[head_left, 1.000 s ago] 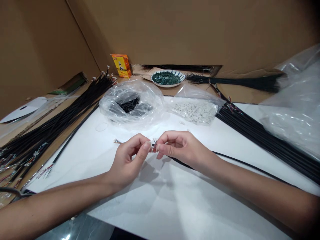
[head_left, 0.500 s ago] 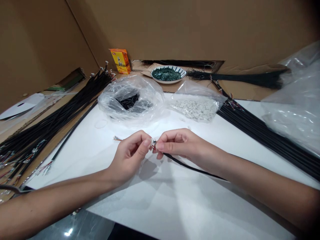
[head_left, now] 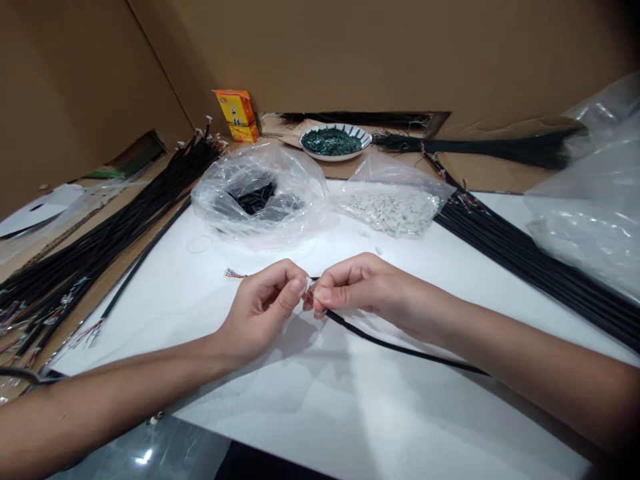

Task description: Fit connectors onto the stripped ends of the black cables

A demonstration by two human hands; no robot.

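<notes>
A small white plastic piece (head_left: 309, 285) is pinched in the left grip (head_left: 265, 307), above the smooth white surface (head_left: 300, 407); the right grip (head_left: 365, 290) pinches thin coloured wires (head_left: 309, 297) of a round black cable (head_left: 380, 341). Bundled black cables (head_left: 530, 270) line the surface's right side; brown cardboard walls (head_left: 375, 60) rise beyond; room for movement lies between the forearms (head_left: 480, 330) and near edge.

This looks like a small workshop for cable assembly: a bundle of black cables (head_left: 115, 223) with loose coloured wire ends lies along the left edge of the white desk (head_left: 300, 407), a second bundle (head_left: 530, 263) crosses toward its right edge, and clear bags of small black pieces (head_left: 255, 198) and small white pieces (head_left: 393, 212) sit by the far edge, before cardboard walls (head_left: 350, 53).
</notes>
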